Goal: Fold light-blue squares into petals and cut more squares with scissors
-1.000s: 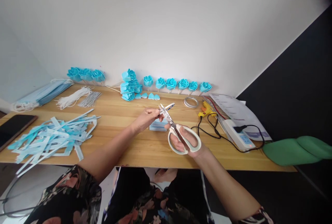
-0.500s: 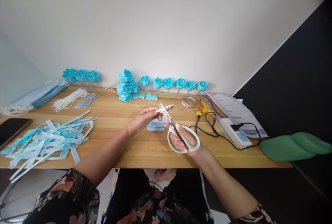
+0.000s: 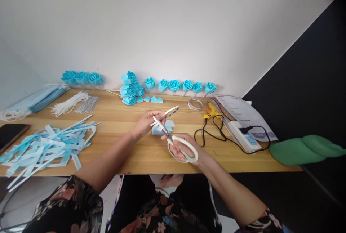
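Observation:
My right hand [image 3: 180, 147] grips white-handled scissors [image 3: 178, 146], blades pointing up and left toward my left hand. My left hand [image 3: 147, 122] pinches a small curved white and blue strip [image 3: 171, 110] above the wooden table [image 3: 151, 153]. The scissor blades lie just below that strip. Under both hands sits a small stack of light blue cut pieces [image 3: 162, 128].
Blue fabric roses [image 3: 173, 85] line the wall. Cut blue strips [image 3: 48, 144] pile at left, with face masks [image 3: 35, 98], white elastic loops [image 3: 71, 102] and a phone [image 3: 10, 134]. At right lie a tape roll [image 3: 195, 104], yellow glue gun [image 3: 212, 112], power strip [image 3: 242, 135], papers [image 3: 240, 110].
The scissors have swung left and lower, their blades now under the strip instead of across it. My left hand keeps the strip, lifted a little.

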`<state>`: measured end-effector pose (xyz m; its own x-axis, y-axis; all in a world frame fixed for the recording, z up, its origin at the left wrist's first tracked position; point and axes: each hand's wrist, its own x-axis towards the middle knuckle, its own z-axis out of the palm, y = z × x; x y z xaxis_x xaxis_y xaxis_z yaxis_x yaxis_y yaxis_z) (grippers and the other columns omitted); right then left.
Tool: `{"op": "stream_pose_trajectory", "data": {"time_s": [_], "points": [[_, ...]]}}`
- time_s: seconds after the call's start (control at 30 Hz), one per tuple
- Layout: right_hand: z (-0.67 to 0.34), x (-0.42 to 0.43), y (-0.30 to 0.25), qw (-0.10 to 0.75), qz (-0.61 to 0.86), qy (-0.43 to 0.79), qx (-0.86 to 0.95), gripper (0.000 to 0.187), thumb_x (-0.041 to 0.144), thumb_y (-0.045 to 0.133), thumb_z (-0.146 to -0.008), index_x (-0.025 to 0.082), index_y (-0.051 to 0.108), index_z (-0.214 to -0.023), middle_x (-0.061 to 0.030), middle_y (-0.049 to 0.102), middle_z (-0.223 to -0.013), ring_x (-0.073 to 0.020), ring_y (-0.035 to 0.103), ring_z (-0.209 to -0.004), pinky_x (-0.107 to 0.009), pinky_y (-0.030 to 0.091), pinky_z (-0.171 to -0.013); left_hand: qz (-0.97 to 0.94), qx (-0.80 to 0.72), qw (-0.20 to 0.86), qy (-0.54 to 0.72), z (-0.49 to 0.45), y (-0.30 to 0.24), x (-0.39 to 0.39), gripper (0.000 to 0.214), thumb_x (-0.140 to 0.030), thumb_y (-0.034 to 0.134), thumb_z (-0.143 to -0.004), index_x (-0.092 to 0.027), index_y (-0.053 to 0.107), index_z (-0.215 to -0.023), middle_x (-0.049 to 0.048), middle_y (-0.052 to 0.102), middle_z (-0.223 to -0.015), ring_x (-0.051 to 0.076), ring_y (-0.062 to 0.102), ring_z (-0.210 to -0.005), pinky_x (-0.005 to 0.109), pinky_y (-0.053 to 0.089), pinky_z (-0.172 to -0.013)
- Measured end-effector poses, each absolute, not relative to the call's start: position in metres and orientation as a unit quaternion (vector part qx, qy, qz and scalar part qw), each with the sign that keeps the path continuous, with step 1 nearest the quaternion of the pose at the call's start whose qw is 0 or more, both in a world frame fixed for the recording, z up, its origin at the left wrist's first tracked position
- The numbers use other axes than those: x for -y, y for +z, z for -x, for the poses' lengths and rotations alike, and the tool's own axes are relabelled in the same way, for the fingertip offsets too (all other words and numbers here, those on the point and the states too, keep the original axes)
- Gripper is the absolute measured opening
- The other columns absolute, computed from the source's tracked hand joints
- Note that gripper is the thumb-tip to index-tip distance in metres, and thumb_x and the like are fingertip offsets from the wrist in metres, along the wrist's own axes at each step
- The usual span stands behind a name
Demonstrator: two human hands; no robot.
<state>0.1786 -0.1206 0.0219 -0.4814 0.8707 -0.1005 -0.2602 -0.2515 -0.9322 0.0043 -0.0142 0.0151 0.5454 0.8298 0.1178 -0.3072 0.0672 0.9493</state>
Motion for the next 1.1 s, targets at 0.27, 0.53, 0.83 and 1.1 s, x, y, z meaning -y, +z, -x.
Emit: {"op": "stream_pose_trajectory", "data": {"time_s": [0.27,0.53,0.83,1.1], "points": [[-0.193,0.124,0.024,0.383,0.302,0.688,0.538,0.063,0.063,0.066,-0.077,0.017,0.058,-0.118,0.0009,0.052,-0.072,-0.0053,0.038,-0.049,-0.019,0.028,-0.043,-0.505,-0.229,0.698,0.453,-0.006,0.015,0.010,0.032,-0.043,0.072,-0.074,-0.012,0.066,-0.069,0.0008,0.056,-0.057,0.010,0.049,-0.054,0.024,0.036,-0.055],[-0.202,0.122,0.017,0.389,0.285,0.691,0.539,0.054,0.062,0.053,-0.087,0.017,0.055,-0.117,-0.0040,0.053,-0.085,-0.0122,0.047,-0.063,-0.026,0.038,-0.057,-0.507,-0.189,0.717,0.440,-0.006,0.016,0.009,0.044,-0.055,0.062,-0.081,-0.012,0.066,-0.070,0.0007,0.053,-0.054,0.012,0.050,-0.056,0.027,0.041,-0.062],[-0.203,0.118,0.014,0.382,0.280,0.695,0.542,0.050,0.059,0.053,-0.088,0.018,0.057,-0.116,-0.0023,0.053,-0.079,-0.0122,0.046,-0.060,-0.026,0.037,-0.054,-0.498,-0.185,0.735,0.421,-0.006,0.016,0.011,0.052,-0.062,0.069,-0.073,-0.011,0.068,-0.067,0.0040,0.059,-0.058,0.014,0.054,-0.060,0.029,0.042,-0.063],[-0.201,0.113,0.013,0.390,0.248,0.696,0.549,0.051,0.056,0.053,-0.090,0.014,0.057,-0.117,-0.0021,0.053,-0.076,-0.0104,0.045,-0.057,-0.023,0.036,-0.050,-0.527,-0.171,0.728,0.403,-0.006,0.014,0.012,0.050,-0.059,0.066,-0.077,-0.010,0.068,-0.070,0.0034,0.057,-0.059,0.014,0.053,-0.061,0.029,0.041,-0.066]]}}
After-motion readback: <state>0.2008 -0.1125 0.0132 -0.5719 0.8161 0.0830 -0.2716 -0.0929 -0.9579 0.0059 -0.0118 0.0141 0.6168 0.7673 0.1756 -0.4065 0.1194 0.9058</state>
